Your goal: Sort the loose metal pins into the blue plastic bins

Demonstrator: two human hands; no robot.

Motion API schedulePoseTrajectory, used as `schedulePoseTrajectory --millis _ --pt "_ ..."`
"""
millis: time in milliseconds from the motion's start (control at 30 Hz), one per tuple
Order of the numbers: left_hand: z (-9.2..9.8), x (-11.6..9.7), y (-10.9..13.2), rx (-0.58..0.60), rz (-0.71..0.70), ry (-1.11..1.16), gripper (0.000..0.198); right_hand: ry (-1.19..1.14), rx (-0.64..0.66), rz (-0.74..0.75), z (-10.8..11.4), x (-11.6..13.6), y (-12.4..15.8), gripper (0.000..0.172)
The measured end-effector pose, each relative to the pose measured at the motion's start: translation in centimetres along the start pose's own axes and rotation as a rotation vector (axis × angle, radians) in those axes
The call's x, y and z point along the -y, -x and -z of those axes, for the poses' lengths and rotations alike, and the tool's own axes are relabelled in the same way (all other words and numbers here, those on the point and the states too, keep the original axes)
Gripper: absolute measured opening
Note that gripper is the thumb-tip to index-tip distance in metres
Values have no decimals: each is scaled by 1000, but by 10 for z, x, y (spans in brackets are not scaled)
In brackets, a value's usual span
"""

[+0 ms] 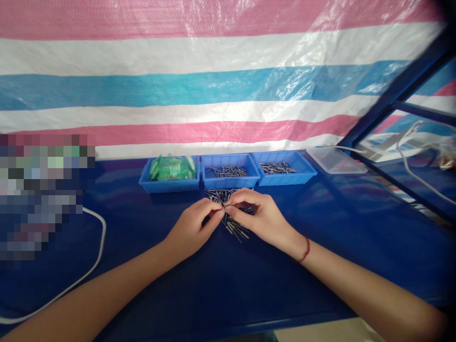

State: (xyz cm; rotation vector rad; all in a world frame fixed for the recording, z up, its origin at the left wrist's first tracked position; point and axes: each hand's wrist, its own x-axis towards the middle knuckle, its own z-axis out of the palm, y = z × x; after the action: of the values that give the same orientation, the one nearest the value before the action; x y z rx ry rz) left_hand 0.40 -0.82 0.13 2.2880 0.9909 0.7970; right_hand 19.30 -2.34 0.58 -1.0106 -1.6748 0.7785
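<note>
My left hand (194,228) and my right hand (257,214) meet fingertip to fingertip over a loose pile of thin dark metal pins (233,228) on the blue table (249,285). Both hands pinch one small pin between thumb and forefinger at the point where they touch. A red string sits on my right wrist. Behind the pile stand three blue bins: the left bin (170,183) holds green pieces, the middle bin (230,180) and the right bin (285,175) hold more pins.
A white cable (96,256) curves over the table at the left. A clear plastic lid (335,161) lies right of the bins, beside a dark blue frame bar (395,90). A striped tarp (213,85) hangs behind. The far left is blurred out.
</note>
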Motion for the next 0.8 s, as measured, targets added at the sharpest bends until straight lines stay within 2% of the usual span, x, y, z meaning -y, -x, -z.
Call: schedulePoseTrajectory --millis 233,600,800 --pt "1 -4 -1 -39 -5 7 13 -11 -41 16 -1 3 0 6" --pt "1 -1 1 -146 32 19 9 24 -16 -1 1 3 0 3" --pt "2 -3 2 -174 33 29 7 119 48 105 3 2 -2 7"
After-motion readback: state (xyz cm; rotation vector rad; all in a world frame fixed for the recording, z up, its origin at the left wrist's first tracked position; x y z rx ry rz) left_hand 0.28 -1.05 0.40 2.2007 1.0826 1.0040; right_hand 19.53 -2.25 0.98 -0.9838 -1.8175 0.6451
